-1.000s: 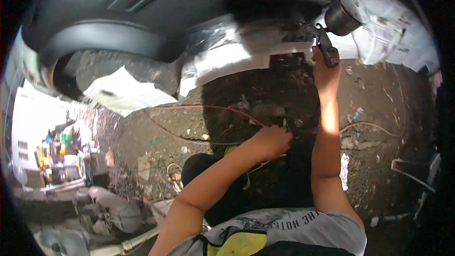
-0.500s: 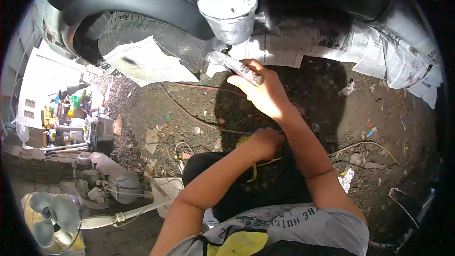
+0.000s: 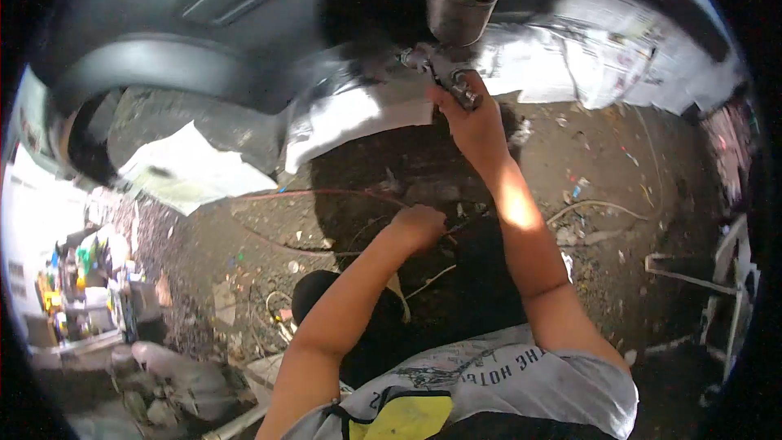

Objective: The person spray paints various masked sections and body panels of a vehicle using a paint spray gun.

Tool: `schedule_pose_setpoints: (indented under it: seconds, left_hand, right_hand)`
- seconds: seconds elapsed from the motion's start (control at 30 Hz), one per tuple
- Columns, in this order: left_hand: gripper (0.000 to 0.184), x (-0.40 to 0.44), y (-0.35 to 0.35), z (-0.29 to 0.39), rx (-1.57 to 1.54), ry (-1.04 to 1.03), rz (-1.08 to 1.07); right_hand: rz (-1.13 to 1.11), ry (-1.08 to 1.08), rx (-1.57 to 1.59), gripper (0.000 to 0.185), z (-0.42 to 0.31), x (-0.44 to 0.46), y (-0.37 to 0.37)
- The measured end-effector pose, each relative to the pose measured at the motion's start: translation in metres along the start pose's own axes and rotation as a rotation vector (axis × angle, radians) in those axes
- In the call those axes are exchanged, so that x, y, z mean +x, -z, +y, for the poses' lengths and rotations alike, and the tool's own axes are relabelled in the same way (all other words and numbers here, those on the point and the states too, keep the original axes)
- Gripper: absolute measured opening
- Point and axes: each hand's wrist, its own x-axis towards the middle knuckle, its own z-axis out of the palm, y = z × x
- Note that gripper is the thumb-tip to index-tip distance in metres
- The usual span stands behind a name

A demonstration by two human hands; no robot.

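Note:
My right hand (image 3: 472, 118) is wrapped round a metal spray gun (image 3: 444, 77) that points up and left towards the dark car body (image 3: 269, 20). A paint-smeared lidded cup (image 3: 464, 0) sits on top of the gun, slightly tilted. Lower down, in front of my knees, my left hand (image 3: 417, 228) is closed in a fist. A thin reddish hose (image 3: 326, 193) runs along the ground up to that fist and seems to pass through it; the fingers are partly hidden from above.
Newspaper sheets (image 3: 570, 69) cover the car's lower edge, and another sheet (image 3: 195, 167) hangs over the tyre (image 3: 191, 126). A pale hose (image 3: 603, 204) curls across the littered dirt floor. Bottles and cans (image 3: 81, 293) stand at the left. A metal frame (image 3: 733, 285) stands at the right.
The spray gun in my right hand has moved right and upward along the car, its cup now in shadow. My left hand has shifted slightly left. The view has swung right, leaving the fan out of sight.

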Motion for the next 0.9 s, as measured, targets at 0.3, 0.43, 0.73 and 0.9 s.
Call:
schedule_pose_setpoints:
  seconds: [0.3, 0.43, 0.73, 0.9]
  left_hand:
    - [0.024, 0.036, 0.017, 0.022, 0.074, -0.098, -0.066]
    - [0.025, 0.044, 0.014, 0.022, 0.075, -0.139, -0.033]
    - [0.027, 0.018, 0.033, 0.014, 0.009, -0.038, 0.014]
    - [0.027, -0.009, 0.038, -0.003, -0.039, -0.045, 0.11]
  right_hand:
    - [0.415, -0.002, -0.106, 0.03, 0.017, 0.002, 0.13]
    - [0.563, 0.038, -0.1, 0.025, 0.028, 0.006, 0.167]
    - [0.51, -0.041, -0.093, 0.029, -0.01, 0.022, 0.146]
    - [0.282, 0.044, 0.029, 0.022, -0.037, 0.029, 0.087]
